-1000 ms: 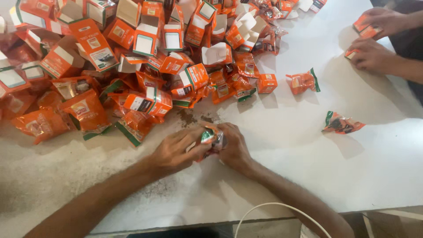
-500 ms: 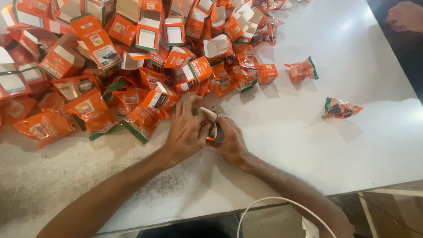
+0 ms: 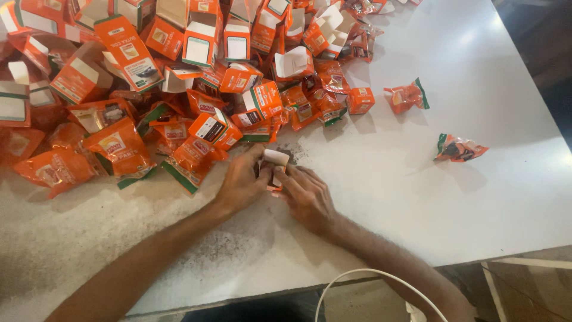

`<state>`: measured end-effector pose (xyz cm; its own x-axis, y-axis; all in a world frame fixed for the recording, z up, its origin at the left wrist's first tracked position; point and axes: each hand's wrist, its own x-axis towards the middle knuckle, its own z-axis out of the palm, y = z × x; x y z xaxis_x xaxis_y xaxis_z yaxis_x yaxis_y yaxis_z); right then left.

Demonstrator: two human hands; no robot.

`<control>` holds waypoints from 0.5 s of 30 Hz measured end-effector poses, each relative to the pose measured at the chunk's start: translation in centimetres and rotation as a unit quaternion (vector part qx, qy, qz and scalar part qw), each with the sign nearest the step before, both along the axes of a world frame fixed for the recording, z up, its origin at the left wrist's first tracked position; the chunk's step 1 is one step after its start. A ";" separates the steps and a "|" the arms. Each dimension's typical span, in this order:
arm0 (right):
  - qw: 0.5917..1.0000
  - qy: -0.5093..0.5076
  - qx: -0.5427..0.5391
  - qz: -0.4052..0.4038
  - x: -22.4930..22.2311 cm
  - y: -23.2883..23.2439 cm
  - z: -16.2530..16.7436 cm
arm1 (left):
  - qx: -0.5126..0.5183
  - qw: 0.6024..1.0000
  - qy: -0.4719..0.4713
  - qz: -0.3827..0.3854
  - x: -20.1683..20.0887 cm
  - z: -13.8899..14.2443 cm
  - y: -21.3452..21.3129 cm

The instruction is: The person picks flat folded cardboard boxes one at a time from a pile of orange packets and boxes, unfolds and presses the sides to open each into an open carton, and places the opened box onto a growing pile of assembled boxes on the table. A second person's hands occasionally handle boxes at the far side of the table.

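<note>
My left hand (image 3: 241,182) and my right hand (image 3: 307,197) meet on a small orange carton (image 3: 274,166) with a white open flap, pressed against the white table (image 3: 387,197). Both hands grip it from either side, and most of the carton is hidden by my fingers. Just beyond it lies a big heap of orange cartons and orange foil pouches (image 3: 179,77), the nearest ones touching my left fingers.
Two crumpled orange pouches lie apart on the right: one (image 3: 406,96) near the heap, one (image 3: 457,149) further right. Dark crumbs (image 3: 298,152) dust the table by the carton. A white cable (image 3: 363,280) loops at the table's near edge.
My hands have shifted slightly up and right with the carton, whose white flap now shows. Another person's hands at the far right are out of view now.
</note>
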<state>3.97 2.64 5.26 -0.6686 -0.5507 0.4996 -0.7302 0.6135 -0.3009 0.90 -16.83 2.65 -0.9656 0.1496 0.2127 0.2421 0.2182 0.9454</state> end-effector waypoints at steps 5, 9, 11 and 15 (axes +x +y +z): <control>0.997 -0.067 -0.031 -0.005 -0.4 0.2 0.3 | 0.273 0.912 -0.259 -0.163 -1.5 0.0 -3.2; 0.997 -0.069 -0.035 -0.007 -0.5 0.0 0.5 | 0.150 0.945 -0.259 -0.131 -2.8 -1.0 -2.7; 0.996 -0.079 -0.043 0.001 -0.4 -0.1 0.5 | 0.140 0.943 -0.260 -0.151 -3.3 -1.2 -1.9; 0.995 -0.088 -0.039 -0.011 -0.4 -0.2 0.5 | 0.249 0.943 -0.118 -0.185 -2.1 -0.7 -1.1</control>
<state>3.61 2.46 5.72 -0.7611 -0.4985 0.4150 -0.6485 0.5984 -0.4705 -1.22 -17.93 1.97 -0.8958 0.4248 0.1303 -0.0163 -0.3244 0.9458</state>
